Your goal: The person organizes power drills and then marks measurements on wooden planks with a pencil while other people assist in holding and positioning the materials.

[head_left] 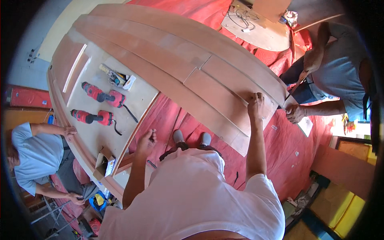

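One hand in the head view, the right hand [256, 105], rests bent-fingered on the overlapping brown planks [212, 92] across the middle, perhaps steadying a seam; whether its grip is clamped on an edge, I cannot tell. The left hand [147, 140] is apart from them, fingers curled, over red sheeting [280, 172]; whether it pinches something small, I cannot tell. A co-worker's hand [295, 113] at their right end likely braces them for the slender tool [291, 94]. Drills [96, 95] lie on the pale table [140, 86], presumably for easy reach.

Drills [95, 118] left of planks [218, 103]
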`<state>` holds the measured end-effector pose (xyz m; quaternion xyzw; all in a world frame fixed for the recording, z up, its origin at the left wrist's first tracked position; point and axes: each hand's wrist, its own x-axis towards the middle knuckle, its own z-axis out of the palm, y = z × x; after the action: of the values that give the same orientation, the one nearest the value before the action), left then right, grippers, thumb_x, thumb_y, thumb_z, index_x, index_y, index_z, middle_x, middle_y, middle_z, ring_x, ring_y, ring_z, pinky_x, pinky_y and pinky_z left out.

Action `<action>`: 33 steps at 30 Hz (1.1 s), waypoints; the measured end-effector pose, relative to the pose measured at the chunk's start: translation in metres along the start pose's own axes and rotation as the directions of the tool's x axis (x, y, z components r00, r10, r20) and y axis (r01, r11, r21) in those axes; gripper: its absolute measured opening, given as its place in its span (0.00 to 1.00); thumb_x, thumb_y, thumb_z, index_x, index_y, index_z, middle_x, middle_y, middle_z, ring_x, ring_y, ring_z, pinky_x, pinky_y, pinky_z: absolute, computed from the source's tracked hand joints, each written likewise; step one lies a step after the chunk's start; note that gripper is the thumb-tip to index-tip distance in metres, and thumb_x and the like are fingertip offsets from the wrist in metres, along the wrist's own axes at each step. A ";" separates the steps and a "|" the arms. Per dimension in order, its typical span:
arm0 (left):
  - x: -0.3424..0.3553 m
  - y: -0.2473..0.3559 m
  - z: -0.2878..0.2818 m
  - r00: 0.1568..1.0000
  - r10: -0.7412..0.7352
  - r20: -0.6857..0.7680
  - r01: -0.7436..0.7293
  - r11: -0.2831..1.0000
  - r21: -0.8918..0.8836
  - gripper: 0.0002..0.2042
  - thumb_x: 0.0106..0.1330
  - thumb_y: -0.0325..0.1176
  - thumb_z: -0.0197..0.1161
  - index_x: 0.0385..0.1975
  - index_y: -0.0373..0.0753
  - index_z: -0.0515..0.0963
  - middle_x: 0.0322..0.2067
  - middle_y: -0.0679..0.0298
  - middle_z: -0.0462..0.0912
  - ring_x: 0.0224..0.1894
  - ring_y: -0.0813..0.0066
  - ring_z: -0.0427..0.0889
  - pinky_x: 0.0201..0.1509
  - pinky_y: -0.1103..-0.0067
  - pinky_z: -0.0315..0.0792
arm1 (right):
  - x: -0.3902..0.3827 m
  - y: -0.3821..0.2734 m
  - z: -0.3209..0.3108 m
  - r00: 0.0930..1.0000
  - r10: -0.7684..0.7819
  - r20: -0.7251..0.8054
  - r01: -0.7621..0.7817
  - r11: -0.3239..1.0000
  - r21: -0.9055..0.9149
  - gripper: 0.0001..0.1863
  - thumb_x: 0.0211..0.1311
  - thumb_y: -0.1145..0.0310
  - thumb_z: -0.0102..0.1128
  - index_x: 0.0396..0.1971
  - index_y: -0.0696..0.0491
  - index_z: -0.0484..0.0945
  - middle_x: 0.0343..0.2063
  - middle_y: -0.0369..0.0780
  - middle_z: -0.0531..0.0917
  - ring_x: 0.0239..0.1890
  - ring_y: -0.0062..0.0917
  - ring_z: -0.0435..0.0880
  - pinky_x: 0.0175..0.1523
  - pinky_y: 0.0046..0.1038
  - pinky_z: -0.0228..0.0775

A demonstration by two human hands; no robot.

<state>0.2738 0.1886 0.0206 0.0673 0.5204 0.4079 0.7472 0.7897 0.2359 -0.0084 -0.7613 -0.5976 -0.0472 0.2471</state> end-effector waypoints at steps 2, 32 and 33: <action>-0.014 0.010 -0.021 0.991 0.068 -0.113 -0.077 0.993 -0.084 0.08 0.66 0.32 0.54 0.36 0.35 0.75 0.25 0.69 0.73 0.27 0.81 0.72 0.31 0.85 0.68 | 0.015 -0.050 -0.041 0.970 0.148 0.193 -0.108 0.973 -0.204 0.10 0.46 0.76 0.51 0.30 0.51 0.77 0.37 0.40 0.76 0.42 0.35 0.74 0.42 0.38 0.66; -0.023 0.023 -0.032 0.780 0.626 -0.006 -0.584 0.731 0.352 0.13 0.56 0.34 0.59 0.38 0.34 0.72 0.31 0.62 0.76 0.33 0.76 0.72 0.40 0.74 0.69 | -0.085 -0.373 0.005 0.591 -0.695 0.409 -0.157 0.398 0.904 0.06 0.58 0.79 0.55 0.35 0.58 0.71 0.27 0.39 0.79 0.32 0.22 0.80 0.40 0.23 0.73; -0.032 0.033 -0.060 0.671 0.738 0.076 -0.467 0.341 0.816 0.11 0.58 0.34 0.59 0.37 0.35 0.73 0.29 0.63 0.76 0.30 0.76 0.73 0.35 0.75 0.70 | -0.085 -0.377 -0.001 0.561 -0.680 0.473 -0.433 0.246 0.867 0.07 0.58 0.80 0.54 0.37 0.58 0.70 0.26 0.37 0.78 0.29 0.20 0.78 0.36 0.22 0.72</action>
<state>0.2019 0.1689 0.0334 0.5105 0.6869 0.3919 0.3374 0.4145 0.2220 0.0817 -0.3035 -0.5990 0.6576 0.3417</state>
